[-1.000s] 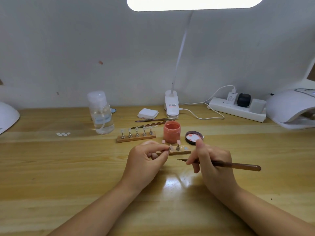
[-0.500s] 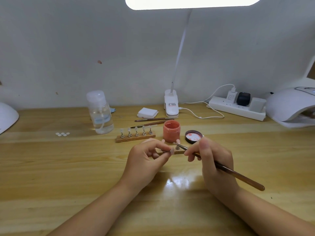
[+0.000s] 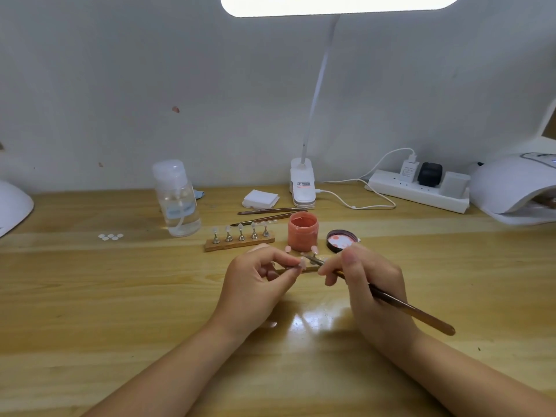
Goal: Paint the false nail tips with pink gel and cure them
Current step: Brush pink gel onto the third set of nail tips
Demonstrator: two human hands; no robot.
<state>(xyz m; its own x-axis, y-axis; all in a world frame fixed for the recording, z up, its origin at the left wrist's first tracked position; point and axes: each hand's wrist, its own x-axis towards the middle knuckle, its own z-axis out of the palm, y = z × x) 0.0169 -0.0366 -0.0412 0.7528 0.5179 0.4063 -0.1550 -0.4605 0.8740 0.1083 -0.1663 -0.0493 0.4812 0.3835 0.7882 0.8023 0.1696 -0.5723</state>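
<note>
At the centre of the frame the left hand [image 3: 255,284] pinches a small false nail tip [image 3: 301,261] on its holder between thumb and fingertips, just above the desk [image 3: 120,296]. The right hand [image 3: 370,284] grips a brush [image 3: 400,305] like a pen, near the bristle end, whose tip meets the nail tip. Just behind the hands lies a wooden stand [image 3: 313,267], mostly hidden, with pink tips showing above it. Further back stand the open jar of pink gel [image 3: 302,231], its lid [image 3: 341,240] to the right, and a second stand [image 3: 239,240] of unpainted tips. A curing lamp [image 3: 517,188] sits at the right edge.

The tip is probably very light, thin and springy, and slick once coated; it is best held by the holder's stem, never the wet face. The brush wants a light touch.
</note>
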